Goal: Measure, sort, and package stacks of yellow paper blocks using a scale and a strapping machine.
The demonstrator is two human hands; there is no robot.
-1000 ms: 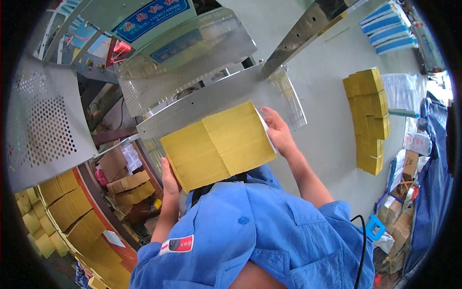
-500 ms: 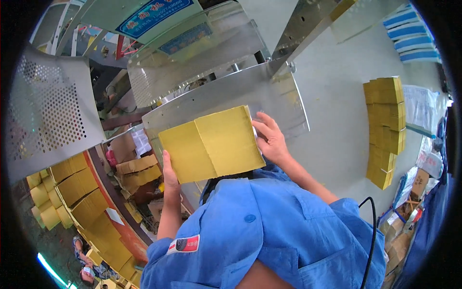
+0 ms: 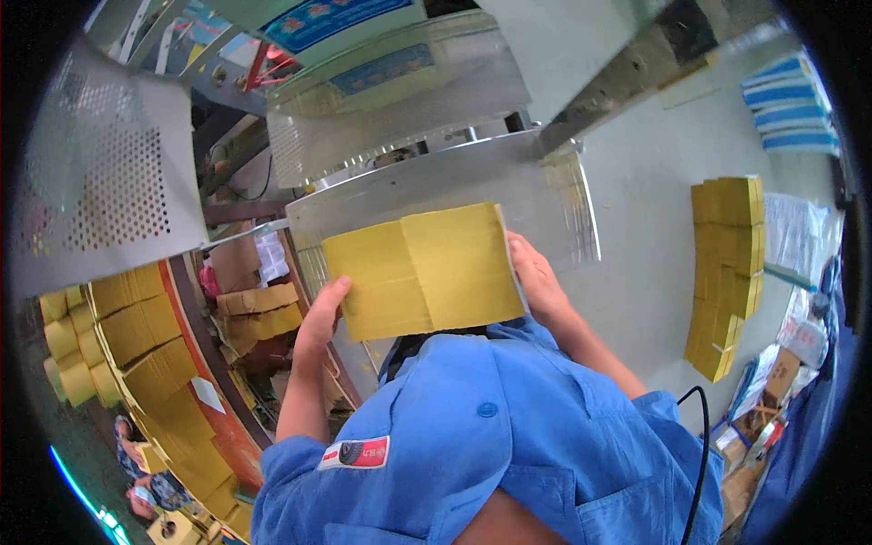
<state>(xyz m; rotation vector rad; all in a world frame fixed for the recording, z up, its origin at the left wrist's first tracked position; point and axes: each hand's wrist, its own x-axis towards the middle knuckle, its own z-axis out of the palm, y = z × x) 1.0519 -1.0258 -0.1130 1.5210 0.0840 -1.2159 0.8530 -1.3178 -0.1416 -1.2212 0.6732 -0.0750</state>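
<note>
Yellow card fills the middle of what I see: a flattened carton stack (image 3: 424, 271) that I hold up in front of my chest, over the blue collar of my work shirt (image 3: 490, 445). My left hand (image 3: 320, 320) grips its lower left edge, thumb laid on the front face and the other fingers hidden behind. My right hand (image 3: 536, 277) clasps the right edge, fingers curled round the back; I cannot see their tips. The stack's long axis runs left to right, tilted so that the right end sits a little higher than the left, and a fold line crosses it top to bottom near the middle.

Just beyond its top edge lies a slanted metal plate (image 3: 436, 186), and above that a clear cover (image 3: 400, 100) bearing a long blue label strip (image 3: 392, 68). A larger blue sign (image 3: 341, 16) sits at the very top. To my left stands a perforated metal guard (image 3: 109, 182); below it, rows of yellow cartons (image 3: 136, 345) stand packed on edge along a red-rimmed curve.

On the pale table (image 3: 636, 272) to my right, a tall pile of yellow cartons (image 3: 727, 272) stands well apart from my hands, with bare surface between. Blue-and-white packs (image 3: 790, 100) lie stacked at the far right corner. A black cable (image 3: 695, 454) runs down beside my right sleeve.
</note>
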